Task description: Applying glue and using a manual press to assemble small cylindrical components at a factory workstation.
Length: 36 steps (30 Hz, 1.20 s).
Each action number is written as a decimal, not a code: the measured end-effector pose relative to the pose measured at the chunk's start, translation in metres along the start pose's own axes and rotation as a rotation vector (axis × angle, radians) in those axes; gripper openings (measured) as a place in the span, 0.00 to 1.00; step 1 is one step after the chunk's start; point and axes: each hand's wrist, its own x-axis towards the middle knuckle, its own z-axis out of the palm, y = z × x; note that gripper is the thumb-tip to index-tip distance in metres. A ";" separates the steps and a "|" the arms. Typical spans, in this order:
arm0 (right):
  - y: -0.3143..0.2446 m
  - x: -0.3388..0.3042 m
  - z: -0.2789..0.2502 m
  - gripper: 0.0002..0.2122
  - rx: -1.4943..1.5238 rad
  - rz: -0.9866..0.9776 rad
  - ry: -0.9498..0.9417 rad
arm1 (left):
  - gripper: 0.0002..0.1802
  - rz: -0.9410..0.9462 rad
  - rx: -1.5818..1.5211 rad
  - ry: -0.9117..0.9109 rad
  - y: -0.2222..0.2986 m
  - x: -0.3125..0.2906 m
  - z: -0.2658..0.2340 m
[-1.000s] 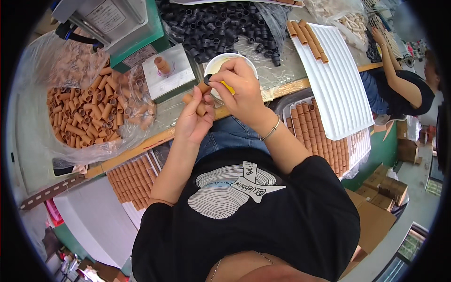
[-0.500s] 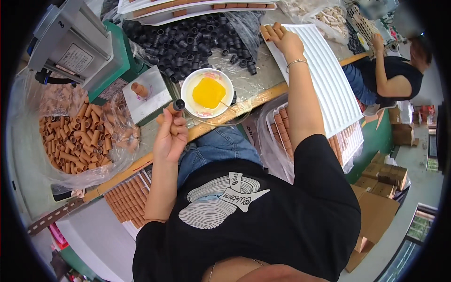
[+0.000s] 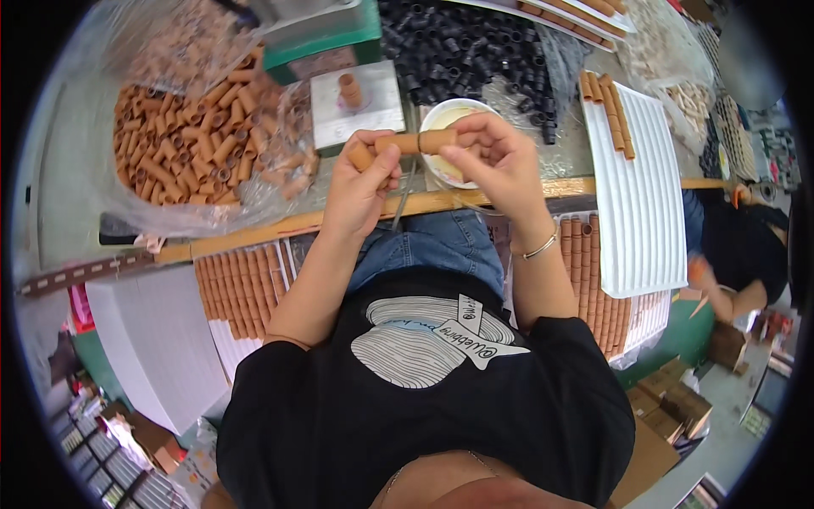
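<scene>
Just in front of the bowl, my two hands meet at a pair of tan tubes in line, with a dark ring between them. My left hand (image 3: 363, 188) is closed around the left tube (image 3: 398, 144). A second tan tube (image 3: 359, 157) also shows in that hand's grip. With thumb and fingers, my right hand (image 3: 507, 170) pinches the right tube (image 3: 437, 141). Behind them the white bowl (image 3: 443, 112) is partly covered by my hands. One tan tube (image 3: 348, 90) stands upright on a metal block (image 3: 326, 110) at the left.
Loose tan tubes (image 3: 182, 140) lie heaped at the left, black fittings (image 3: 475, 59) at the back. A white ribbed tray (image 3: 644, 212) with a few tubes overhangs the bench edge (image 3: 543, 188) at the right. A green-based machine (image 3: 326, 47) stands behind the block. Another person (image 3: 742, 246) sits far right.
My right hand has left the tray's far corner and come to the tube at my left hand. Tubes now lie on that corner. The whole view has shifted.
</scene>
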 end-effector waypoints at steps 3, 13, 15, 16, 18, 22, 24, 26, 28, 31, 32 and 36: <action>0.005 -0.001 0.026 0.13 0.205 0.049 -0.022 | 0.13 0.031 0.046 0.006 0.006 -0.005 -0.005; 0.020 0.040 0.037 0.18 -0.529 -0.181 -0.110 | 0.25 0.288 0.507 0.062 0.039 0.020 -0.034; 0.029 0.063 0.044 0.20 -0.452 -0.178 -0.095 | 0.22 0.817 1.145 0.254 0.035 0.053 -0.058; 0.032 0.074 0.047 0.20 -0.469 -0.168 -0.091 | 0.20 0.616 1.264 0.172 0.049 0.056 -0.047; 0.040 0.095 0.058 0.21 -0.582 -0.189 -0.086 | 0.18 0.502 1.158 0.100 0.054 0.068 -0.046; 0.055 0.108 0.086 0.19 -0.833 -0.353 0.066 | 0.17 0.457 0.929 0.077 0.059 0.076 -0.068; 0.056 0.111 0.092 0.20 -0.881 -0.325 0.083 | 0.17 0.401 0.915 0.176 0.068 0.061 -0.080; 0.055 0.111 0.094 0.24 -0.962 -0.250 0.051 | 0.17 0.310 0.601 0.085 0.072 0.038 -0.067; 0.043 0.098 0.090 0.26 -0.948 -0.298 0.083 | 0.17 0.183 0.292 -0.048 0.072 0.019 -0.066; 0.021 0.070 0.071 0.27 -0.953 -0.358 0.111 | 0.17 0.034 0.300 -0.069 0.060 0.004 -0.064; 0.015 0.061 0.066 0.24 -0.485 -0.135 -0.105 | 0.19 -0.031 0.351 -0.104 0.060 0.000 -0.061; 0.003 0.029 0.060 0.13 0.185 0.116 -0.406 | 0.25 -0.075 0.381 -0.306 0.044 -0.012 -0.041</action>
